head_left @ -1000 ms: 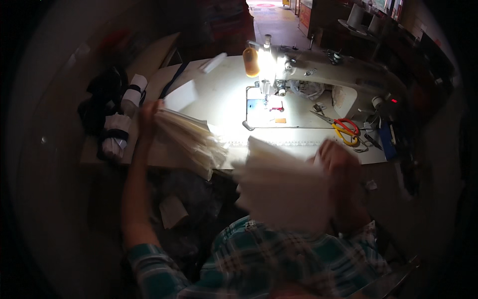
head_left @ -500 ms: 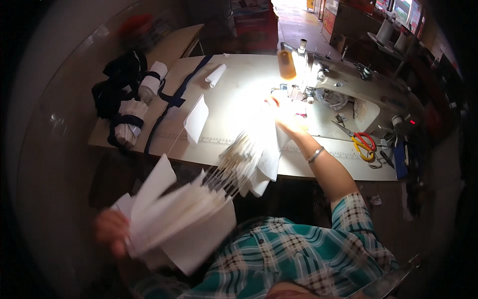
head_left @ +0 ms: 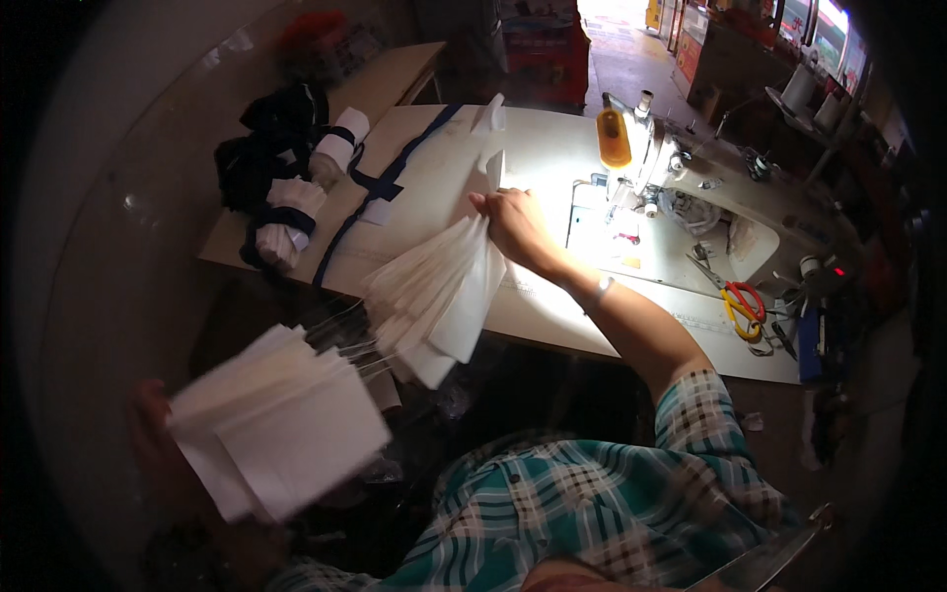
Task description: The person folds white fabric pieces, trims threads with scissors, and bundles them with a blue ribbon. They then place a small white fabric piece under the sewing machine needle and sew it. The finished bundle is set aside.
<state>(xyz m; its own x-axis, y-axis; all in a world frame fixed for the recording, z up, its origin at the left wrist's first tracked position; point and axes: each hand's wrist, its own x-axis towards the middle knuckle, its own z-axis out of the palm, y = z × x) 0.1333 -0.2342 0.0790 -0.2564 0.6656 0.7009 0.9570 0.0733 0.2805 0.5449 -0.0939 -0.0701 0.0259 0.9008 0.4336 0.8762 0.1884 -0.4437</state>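
Observation:
Two fanned bundles of white cloth pieces are stretched between my hands, joined by several thin threads (head_left: pixel 345 331). At the lower left, my left hand (head_left: pixel 153 419), dark and blurred, is closed on the edge of the left bundle (head_left: pixel 296 429), which hangs in front of the table. My right hand (head_left: pixel 513 227) is closed around the top of the right bundle (head_left: pixel 434 306), whose pieces spread down over the table's front edge. A small white cloth piece (head_left: pixel 495 170) stands up just beyond my right fingers. Farther back lies another white piece (head_left: pixel 490 116).
A lit sewing machine (head_left: pixel 760 207) stands on the right of the table (head_left: pixel 552 326). Scissors (head_left: pixel 740 311) with red and yellow handles and a blue box (head_left: pixel 811 340) are near it. On the left lie a navy strip (head_left: pixel 380 185), tied white rolls (head_left: pixel 288 212) and dark cloth (head_left: pixel 266 148).
My right hand has moved left, away from the machine's light, with its bundle. My left hand has drawn its bundle slightly left. The whole view has shifted, and the loose white pieces lie differently.

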